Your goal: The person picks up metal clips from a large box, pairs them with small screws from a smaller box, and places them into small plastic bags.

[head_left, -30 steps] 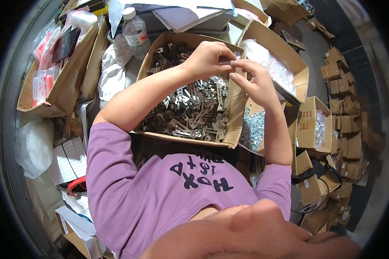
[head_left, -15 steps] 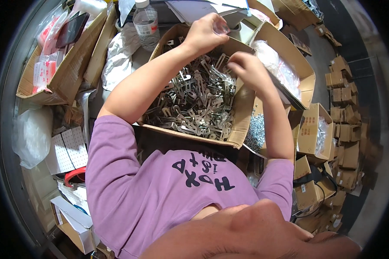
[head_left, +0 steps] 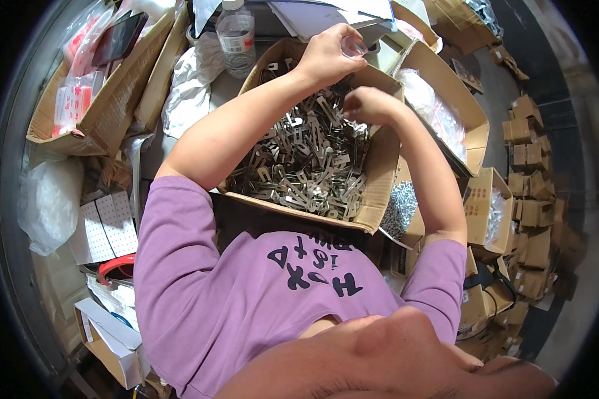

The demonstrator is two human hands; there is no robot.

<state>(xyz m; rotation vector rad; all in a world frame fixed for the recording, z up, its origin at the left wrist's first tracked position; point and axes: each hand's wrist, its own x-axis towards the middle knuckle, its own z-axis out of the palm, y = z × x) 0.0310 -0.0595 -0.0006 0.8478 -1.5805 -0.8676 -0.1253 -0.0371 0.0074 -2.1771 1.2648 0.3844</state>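
Observation:
A cardboard box [head_left: 381,169] in front of me holds a heap of flat, slotted metal pieces [head_left: 303,156]. Over its far edge, my left hand [head_left: 329,56] is closed on a small clear plastic piece [head_left: 354,46], rounded in outline; whether it is a bag or a cup I cannot tell. My right hand [head_left: 373,106] hangs low over the metal pieces at the box's far right, fingers curled downward. Its fingertips are partly hidden and a little blurred, so anything between them is too small to name.
Small silvery screws [head_left: 399,209] lie right of the box. An open carton with clear bags [head_left: 439,110] stands beyond them. A water bottle [head_left: 237,43] and white crumpled plastic [head_left: 193,83] are at the far left, near a carton with a phone [head_left: 120,38]. Stacked cartons [head_left: 529,166] line the right.
My right hand has moved left and down toward the metal pieces. The left hand keeps its hold on the clear plastic piece; the whole view has shifted slightly.

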